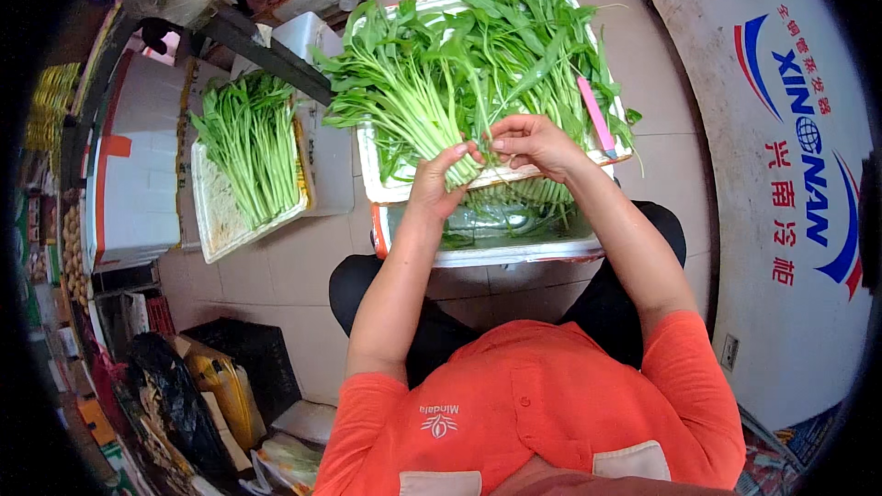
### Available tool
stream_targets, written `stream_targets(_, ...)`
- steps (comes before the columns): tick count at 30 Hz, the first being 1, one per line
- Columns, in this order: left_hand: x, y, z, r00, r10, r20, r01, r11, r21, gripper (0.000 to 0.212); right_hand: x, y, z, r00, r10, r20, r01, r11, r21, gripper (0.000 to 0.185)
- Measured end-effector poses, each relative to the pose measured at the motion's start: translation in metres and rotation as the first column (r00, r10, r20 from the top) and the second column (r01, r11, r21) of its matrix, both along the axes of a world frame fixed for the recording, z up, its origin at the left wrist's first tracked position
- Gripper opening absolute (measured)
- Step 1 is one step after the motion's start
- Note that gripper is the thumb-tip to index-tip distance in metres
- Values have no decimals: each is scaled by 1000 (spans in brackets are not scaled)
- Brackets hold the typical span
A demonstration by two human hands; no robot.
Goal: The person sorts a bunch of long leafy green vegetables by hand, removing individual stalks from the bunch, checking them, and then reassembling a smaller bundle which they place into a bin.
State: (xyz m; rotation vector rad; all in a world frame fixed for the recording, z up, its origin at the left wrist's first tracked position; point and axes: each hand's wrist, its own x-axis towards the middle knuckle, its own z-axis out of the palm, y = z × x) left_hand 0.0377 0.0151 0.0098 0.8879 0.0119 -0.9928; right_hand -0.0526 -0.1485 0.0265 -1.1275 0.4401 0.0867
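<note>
My left hand grips a bunch of water spinach near its pale cut stem ends, the leaves pointing away from me. Just right of it, my right hand has thumb and fingertips pinched on a thin green stem. Both hands are over the near edge of a white foam tray. Looser water spinach covers the tray's far and right parts. A pink-handled tool, perhaps a knife, lies at the right side of the tray.
Beneath the tray is a foam box holding more stems. To the left, another foam tray carries a bundle of water spinach. A dark post slants between them. A white freezer cabinet stands at right; a black crate sits lower left.
</note>
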Motion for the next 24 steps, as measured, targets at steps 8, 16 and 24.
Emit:
stream_targets(8, -3, -11, -3, 997, -32, 70, 19, 983, 183, 23, -5, 8, -18, 989, -6, 151, 52, 952, -301, 16)
stream_targets(16, -6, -10, 0, 994, 29, 107, -51, 975, 217, 29, -5, 23, -20, 984, 32, 177, 86, 777, -624, 13)
stream_targets(24, -2, -6, -14, 992, 27, 126, -51, 980, 194, 30, -7, 26, -13, 977, 56, 207, 100, 736, -670, 14)
